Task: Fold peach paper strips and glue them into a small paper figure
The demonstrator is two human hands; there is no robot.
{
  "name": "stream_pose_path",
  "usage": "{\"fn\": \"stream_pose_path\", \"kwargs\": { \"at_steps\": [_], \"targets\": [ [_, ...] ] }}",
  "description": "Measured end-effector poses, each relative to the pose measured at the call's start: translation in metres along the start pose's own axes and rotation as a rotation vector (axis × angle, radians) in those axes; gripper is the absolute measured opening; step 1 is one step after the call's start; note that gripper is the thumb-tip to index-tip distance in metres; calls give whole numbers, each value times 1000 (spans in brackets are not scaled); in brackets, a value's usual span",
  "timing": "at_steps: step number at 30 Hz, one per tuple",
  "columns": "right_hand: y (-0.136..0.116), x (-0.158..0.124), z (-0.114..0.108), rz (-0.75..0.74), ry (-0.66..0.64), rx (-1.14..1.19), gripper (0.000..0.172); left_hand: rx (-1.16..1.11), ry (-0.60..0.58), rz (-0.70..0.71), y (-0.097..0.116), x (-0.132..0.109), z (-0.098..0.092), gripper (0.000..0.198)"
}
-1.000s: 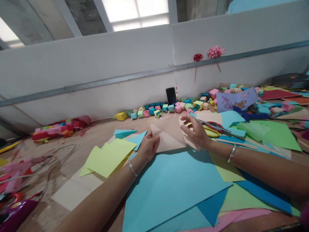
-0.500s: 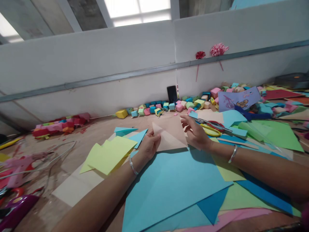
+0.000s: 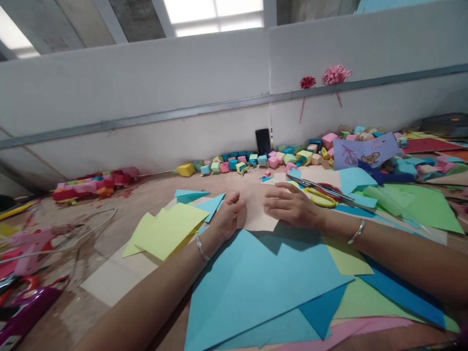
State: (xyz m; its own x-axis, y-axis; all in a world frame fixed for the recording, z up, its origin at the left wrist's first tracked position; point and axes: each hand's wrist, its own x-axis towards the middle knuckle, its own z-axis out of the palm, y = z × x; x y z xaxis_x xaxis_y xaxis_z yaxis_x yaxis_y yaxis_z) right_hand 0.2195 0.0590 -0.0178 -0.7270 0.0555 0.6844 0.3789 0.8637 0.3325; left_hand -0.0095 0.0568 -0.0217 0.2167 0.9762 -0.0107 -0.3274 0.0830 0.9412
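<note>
A pale peach sheet of paper [image 3: 254, 207] is between my hands, bent into a soft curve above the large light blue sheet [image 3: 270, 278]. My left hand [image 3: 224, 215] pinches its left edge, fingers closed. Across its right part lie the fingers of my right hand [image 3: 292, 207], curled round the paper, with the thumb hidden. Yellow paper pieces [image 3: 171, 226] and small blue triangles [image 3: 212, 207] rest beside my left hand. Just beyond my right hand lie scissors with yellow handles [image 3: 321, 199] and a red-handled pair [image 3: 331, 189].
Small coloured paper cubes [image 3: 232, 165] line the wall, with a dark phone [image 3: 263, 141] propped behind. A pink glue gun [image 3: 32, 248] with its cord and a purple tool [image 3: 31, 312] lie at left. Green paper [image 3: 427, 207] and a purple drawn-on card [image 3: 365, 152] are at right.
My right hand has moved its fingers from the paper's right edge over onto its face. The sheet, flat with a diagonal fold line before, now bends in a curve. My left hand keeps its grip.
</note>
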Motion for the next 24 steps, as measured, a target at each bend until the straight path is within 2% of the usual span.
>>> {"fn": "stream_pose_path", "kwargs": {
  "at_steps": [2, 4, 8, 12, 14, 20, 24],
  "targets": [
    [-2, 0, 3, 69, 29, 136, 13, 31, -26, 15, 2, -2, 2, 25],
    [-4, 2, 4, 212, 99, 203, 17, 65, -58, 27, 4, -4, 4, 22],
    [-6, 7, 3, 468, 179, 154, 22, 139, -121, 43, 8, -10, 10, 22],
    [-5, 6, 7, 613, 81, 295, 20, 238, -189, 39, 6, -16, 13, 35],
    [-4, 4, 9, 668, 55, 336, 20, 302, -195, 47, 5, -19, 14, 33],
    [-7, 6, 7, 763, 14, 329, 33, 493, -150, 161, 5, -20, 16, 31],
    [-12, 10, 3, 868, -9, 332, 29, 574, -170, 201, 3, -20, 17, 28]
  ]
}}
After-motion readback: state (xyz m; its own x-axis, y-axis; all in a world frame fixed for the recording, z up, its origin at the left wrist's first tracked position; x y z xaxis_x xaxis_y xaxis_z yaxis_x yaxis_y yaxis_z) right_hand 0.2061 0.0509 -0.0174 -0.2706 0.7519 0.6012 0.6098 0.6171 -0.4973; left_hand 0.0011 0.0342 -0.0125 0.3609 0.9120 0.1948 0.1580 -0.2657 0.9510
